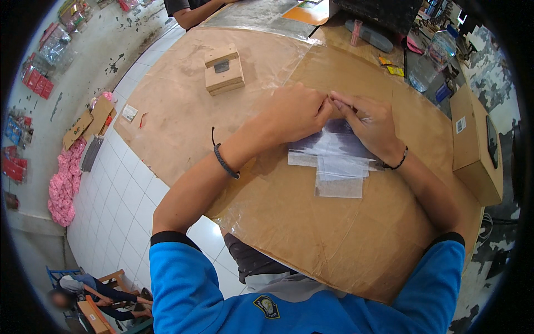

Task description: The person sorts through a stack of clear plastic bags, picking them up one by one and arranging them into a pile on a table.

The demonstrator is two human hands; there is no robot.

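The left hand (297, 111) and right hand (370, 125) are brought together at centre frame, fingertips pinched on something too small to be made out. Just below them a stack of clear plastic bags (334, 161) is spread on the cardboard-covered table (311, 234), partly covered by the right hand. A small wooden box (223, 69), closed, is seen upper left; a cardboard box (473, 145) stands at right.

counter (183, 111): brown, film-covered | small wooden block (224, 69): upper left of it | clear plastic bottle (433, 60): far right | cardboard box (471, 143): right edge | pink bags (64, 181): on the tiled floor (125, 195), left
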